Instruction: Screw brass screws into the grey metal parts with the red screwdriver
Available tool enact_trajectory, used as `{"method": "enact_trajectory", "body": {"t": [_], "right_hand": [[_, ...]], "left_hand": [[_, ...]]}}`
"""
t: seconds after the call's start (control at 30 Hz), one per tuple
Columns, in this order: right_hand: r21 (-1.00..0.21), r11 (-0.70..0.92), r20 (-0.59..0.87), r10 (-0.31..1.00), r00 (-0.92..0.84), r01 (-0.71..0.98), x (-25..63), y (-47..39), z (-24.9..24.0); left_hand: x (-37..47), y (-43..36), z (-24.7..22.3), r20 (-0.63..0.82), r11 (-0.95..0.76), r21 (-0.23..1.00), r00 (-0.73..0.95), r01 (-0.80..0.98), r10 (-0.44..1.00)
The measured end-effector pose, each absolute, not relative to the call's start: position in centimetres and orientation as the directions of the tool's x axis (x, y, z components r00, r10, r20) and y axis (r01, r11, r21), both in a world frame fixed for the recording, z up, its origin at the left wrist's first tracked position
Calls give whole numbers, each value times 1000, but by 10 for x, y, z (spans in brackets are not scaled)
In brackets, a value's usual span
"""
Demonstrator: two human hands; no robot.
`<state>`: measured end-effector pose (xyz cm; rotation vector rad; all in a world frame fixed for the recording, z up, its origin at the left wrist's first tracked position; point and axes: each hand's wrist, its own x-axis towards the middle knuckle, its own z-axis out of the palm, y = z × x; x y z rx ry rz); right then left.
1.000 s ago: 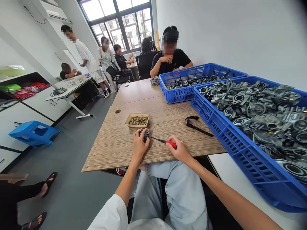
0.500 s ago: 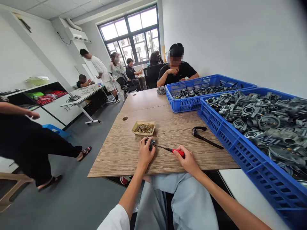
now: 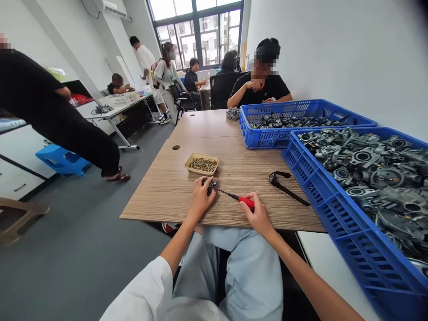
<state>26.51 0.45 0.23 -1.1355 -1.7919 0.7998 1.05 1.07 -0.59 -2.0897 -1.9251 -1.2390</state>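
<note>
Near the front edge of the wooden table [image 3: 160,196], my left hand [image 3: 202,196] is closed around a small dark metal part [image 3: 210,184], mostly covered by the fingers. My right hand [image 3: 257,213] grips a screwdriver [image 3: 246,201] by its red handle. The thin shaft points left, and its tip meets the metal part. Just behind my left hand stands a cream tray [image 3: 187,167] of small brass-coloured screws [image 3: 203,164]. One loose screw [image 3: 228,174] lies right of the tray. A black wristwatch [image 3: 287,189] is spread on the table to the right of my right hand.
A blue crate [image 3: 329,203] heaped with metal castings [image 3: 384,174] borders the table's right side. Behind it stands another blue crate [image 3: 264,141] with dark parts. One person [image 3: 259,84] sits across the table; another [image 3: 63,111] stands at the left. More people are near the window.
The head view has shifted, so the table sits slightly higher in the picture. The person at the left has moved further into view. Both hands keep their holds.
</note>
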Motion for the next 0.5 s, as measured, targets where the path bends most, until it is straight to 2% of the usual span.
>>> {"method": "enact_trajectory", "body": {"t": [0.5], "right_hand": [[-839,335,255,938,-235,428,267,3,6]], "left_hand": [[10,13,-10,542,-203,479,-106,854,833]]}}
